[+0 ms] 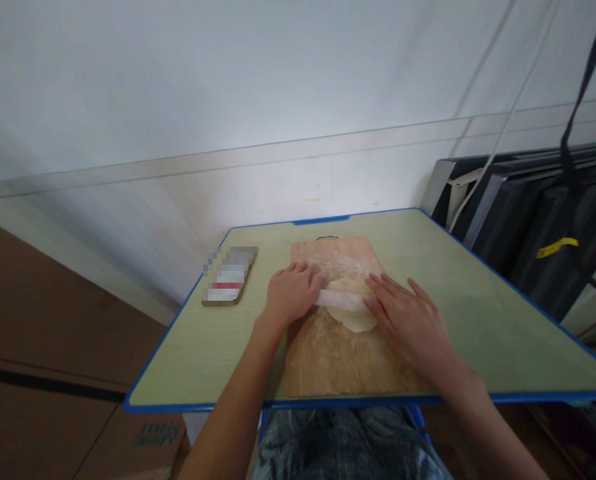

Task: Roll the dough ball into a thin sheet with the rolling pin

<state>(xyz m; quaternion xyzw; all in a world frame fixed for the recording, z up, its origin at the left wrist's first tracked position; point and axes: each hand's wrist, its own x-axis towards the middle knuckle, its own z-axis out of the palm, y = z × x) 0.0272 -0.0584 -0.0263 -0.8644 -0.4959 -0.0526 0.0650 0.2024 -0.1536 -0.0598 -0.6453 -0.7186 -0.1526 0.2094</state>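
A pale, flour-dusted rolling pin (342, 300) lies crosswise over a thin, roundish sheet of dough (355, 321). My left hand (294, 291) is closed over the pin's left end, with the fingers curled. Over the right end, my right hand (409, 319) holds the pin under fairly straight fingers; that end is hidden beneath them. Dough shows on both the near and far sides of the pin. Under it all is a wooden cutting board (328, 373), with loose flour (335, 263) scattered toward its far end.
The board rests on a light green table (178, 373) with a blue edge. A phone (228, 277), its screen blurred, lies left of the board. Dark flat panels (533, 220) lean by the wall at right, near a hanging black strap (568, 147). Cardboard boxes (43, 400) stand at left.
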